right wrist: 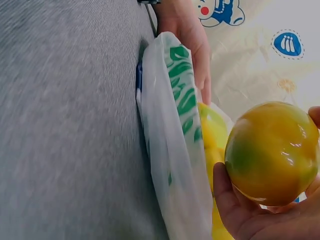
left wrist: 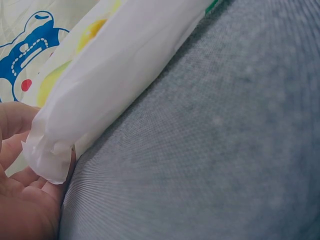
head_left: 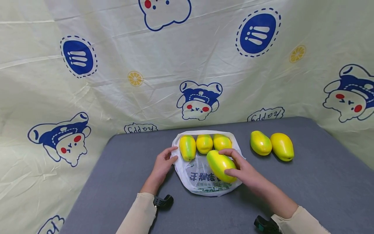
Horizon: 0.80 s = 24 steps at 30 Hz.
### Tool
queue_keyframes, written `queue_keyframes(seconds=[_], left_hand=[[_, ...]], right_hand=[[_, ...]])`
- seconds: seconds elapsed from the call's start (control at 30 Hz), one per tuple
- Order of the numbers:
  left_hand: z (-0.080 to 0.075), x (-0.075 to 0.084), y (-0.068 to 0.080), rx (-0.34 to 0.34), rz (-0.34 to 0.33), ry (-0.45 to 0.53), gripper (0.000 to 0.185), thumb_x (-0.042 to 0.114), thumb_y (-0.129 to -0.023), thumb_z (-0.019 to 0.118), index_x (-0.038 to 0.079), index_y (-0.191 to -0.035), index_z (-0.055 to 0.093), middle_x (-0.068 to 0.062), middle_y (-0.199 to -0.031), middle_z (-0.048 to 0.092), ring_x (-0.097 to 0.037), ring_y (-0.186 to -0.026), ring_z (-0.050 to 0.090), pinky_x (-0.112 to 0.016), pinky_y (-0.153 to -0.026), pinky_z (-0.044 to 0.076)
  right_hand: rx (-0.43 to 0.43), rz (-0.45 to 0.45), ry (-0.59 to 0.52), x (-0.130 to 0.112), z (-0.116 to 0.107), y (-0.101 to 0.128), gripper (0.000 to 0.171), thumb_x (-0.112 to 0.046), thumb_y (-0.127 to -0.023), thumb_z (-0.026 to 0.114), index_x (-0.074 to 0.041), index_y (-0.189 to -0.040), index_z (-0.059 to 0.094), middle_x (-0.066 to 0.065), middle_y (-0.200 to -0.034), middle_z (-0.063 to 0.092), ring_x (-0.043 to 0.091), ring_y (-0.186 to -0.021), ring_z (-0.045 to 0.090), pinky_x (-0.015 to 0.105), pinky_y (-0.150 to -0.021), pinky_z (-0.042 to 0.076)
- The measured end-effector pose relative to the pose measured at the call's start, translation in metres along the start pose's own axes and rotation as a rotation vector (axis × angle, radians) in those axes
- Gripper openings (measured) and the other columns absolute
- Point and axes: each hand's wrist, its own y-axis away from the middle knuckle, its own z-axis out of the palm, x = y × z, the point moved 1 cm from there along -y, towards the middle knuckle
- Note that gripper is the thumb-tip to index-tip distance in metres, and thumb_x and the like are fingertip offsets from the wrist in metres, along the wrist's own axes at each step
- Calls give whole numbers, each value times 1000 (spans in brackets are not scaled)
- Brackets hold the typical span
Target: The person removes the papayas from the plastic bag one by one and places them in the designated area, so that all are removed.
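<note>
Right hand (head_left: 246, 170) with a mango (head_left: 221, 165) in its grasp, held just over a white plastic bag (head_left: 201, 180) on a grey table (head_left: 306, 191). The fruit lay lengthwise in the palm, the thumb along its near flank and the fingers (head_left: 230, 152) curled over its far side; in the right wrist view the mango (right wrist: 271, 152) filled the cupped hand (right wrist: 250, 210), so the span was wide and fully taken up by the fruit. Its skin was glossy and showed highlights, which suggested a smooth, rather slippery surface; it appeared rigid and moderately heavy, best gripped around its broad middle, as here.

Beyond the fingertips, three more mangoes (head_left: 204, 144) lay side by side on the bag. To the outer side of the right hand, well apart from it, two further mangoes (head_left: 272, 145) rested on the table, touching one another.

Left hand (head_left: 163, 162) at the bag's left edge. In the left wrist view the fingers (left wrist: 17, 165) were bent gently around the bunched rim of the bag (left wrist: 100, 85), holding it lightly. The film looked thin, soft and limp, and would crumple under any pull.

Behind the table hung a cartoon-printed cloth (head_left: 87, 81).
</note>
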Motion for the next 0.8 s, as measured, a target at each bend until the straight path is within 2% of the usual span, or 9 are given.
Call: queue_keyframes(seconds=[0.23, 0.57, 0.67, 0.8], left_hand=[[-1, -1, -1, -2, -1, -10, 39, 9, -96, 62, 11, -135, 62, -13, -148, 52, -30, -137, 47, -48, -118, 37], [0, -2, -1, 3, 11, -9, 38, 9, -97, 62, 11, -135, 61, -12, -147, 53, -30, -136, 48, -49, -117, 38], [-1, -2, 0, -2, 6, -12, 39, 9, -97, 62, 11, -135, 61, -12, -148, 52, -30, -136, 48, -48, -118, 37], [-1, -2, -1, -8, -9, -12, 39, 11, -97, 63, 13, -136, 61, -11, -151, 50, -29, -140, 45, -48, -119, 35]], right_hand=[[62, -47, 5, 8, -18, 12, 57, -17, -93, 62, -16, -144, 37, 15, -149, 33, 38, -123, 41, 39, -90, 46], [139, -8, 92, 15, -41, 26, 52, -28, -99, 61, -17, -145, 41, 14, -149, 38, 34, -117, 44, 34, -83, 51], [146, 1, 154, 17, -50, 29, 50, -32, -100, 60, -20, -146, 44, 11, -149, 40, 30, -116, 44, 32, -84, 49], [150, 0, 246, 20, -66, 36, 49, -34, -100, 59, -25, -146, 46, 7, -150, 43, 18, -115, 44, 29, -84, 47]])
